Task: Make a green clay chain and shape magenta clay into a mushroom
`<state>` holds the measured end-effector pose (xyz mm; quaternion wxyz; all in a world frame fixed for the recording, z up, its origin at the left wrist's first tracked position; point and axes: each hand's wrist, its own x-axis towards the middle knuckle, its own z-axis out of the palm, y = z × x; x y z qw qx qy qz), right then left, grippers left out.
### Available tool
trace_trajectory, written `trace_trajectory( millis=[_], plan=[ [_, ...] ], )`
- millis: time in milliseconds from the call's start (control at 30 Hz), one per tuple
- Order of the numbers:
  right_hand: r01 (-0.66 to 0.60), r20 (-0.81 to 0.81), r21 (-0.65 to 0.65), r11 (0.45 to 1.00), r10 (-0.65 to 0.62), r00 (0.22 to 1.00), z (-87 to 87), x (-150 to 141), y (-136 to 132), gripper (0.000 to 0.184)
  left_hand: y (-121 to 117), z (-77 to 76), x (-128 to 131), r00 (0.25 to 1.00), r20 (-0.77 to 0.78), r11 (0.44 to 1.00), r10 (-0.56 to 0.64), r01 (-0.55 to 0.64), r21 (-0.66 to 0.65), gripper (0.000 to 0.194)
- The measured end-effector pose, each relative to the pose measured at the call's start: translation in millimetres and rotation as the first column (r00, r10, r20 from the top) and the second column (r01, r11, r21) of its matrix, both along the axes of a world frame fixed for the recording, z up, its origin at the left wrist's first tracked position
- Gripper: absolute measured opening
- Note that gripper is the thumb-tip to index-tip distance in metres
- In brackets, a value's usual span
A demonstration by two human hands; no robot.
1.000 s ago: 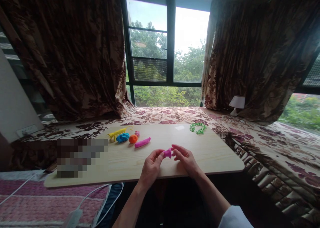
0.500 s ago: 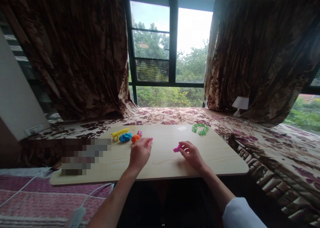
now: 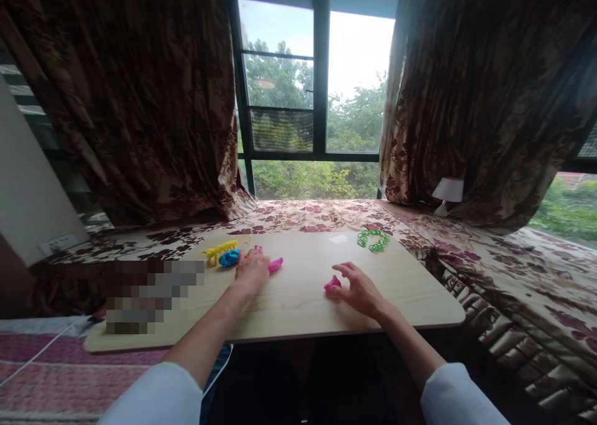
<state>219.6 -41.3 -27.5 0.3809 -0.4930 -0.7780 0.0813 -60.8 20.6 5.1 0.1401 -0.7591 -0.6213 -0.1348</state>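
Note:
My left hand (image 3: pixel 253 270) reaches down over an orange clay ball (image 3: pixel 248 252), fingers curled round it; most of the ball is hidden. Left of it lies a blue lump of clay (image 3: pixel 229 259), with a yellow clay piece (image 3: pixel 220 249) with leg-like spikes beyond. A magenta clay roll (image 3: pixel 275 264) pokes out to the right of that hand, and a small pink piece (image 3: pixel 258 249) is just behind it. On the right, a shaped magenta clay piece (image 3: pixel 333 283) rests on the table beside the thumb of my right hand (image 3: pixel 357 287), whose fingers are spread apart.
The pale wooden table (image 3: pixel 298 310) has rounded corners. A ring of green links (image 3: pixel 373 240) lies at its back right. A blurred-out patch (image 3: pixel 144 297) covers the left end. Behind are a floral-covered ledge (image 3: pixel 317 213), a small white lamp (image 3: pixel 448 191) and curtains.
My left hand left the magenta piece, passed over the magenta roll and moved left onto the orange ball. My right hand lowered the magenta piece to the table and opened its fingers.

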Motion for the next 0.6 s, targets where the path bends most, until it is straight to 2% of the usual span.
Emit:
trace_trajectory(
  millis=[100,200,400,467,533,600],
  plan=[
    [-0.010,0.092,-0.008,1.000,0.011,0.996,9.1,3,2,0.046,2,-2.5,-7,0.999,0.035,1.000,-0.018,0.018,-0.004,0.014],
    [-0.040,0.176,-0.035,0.999,0.046,0.983,17.5,4,3,0.043,0,1.7,-9,0.996,0.080,0.999,-0.043,0.044,-0.004,0.016],
    [-0.096,0.243,-0.097,0.991,0.117,0.963,28.5,8,1,0.044,-15,12.4,10,0.965,0.221,0.988,-0.142,0.150,-0.020,0.027],
    [-0.110,0.238,-0.112,0.988,0.134,0.962,28.8,9,-3,0.049,-23,10.5,18,0.905,0.383,0.971,-0.185,0.228,-0.070,0.030],
    [-0.130,0.236,-0.132,0.983,0.158,0.959,27.2,10,-8,0.052,-30,6.5,24,0.791,0.573,0.941,-0.214,0.325,-0.097,0.033],
    [-0.157,0.244,-0.148,0.976,0.190,0.951,24.6,10,-13,0.053,-36,2.7,29,0.684,0.692,0.914,-0.229,0.396,-0.090,0.034]
  ],
)
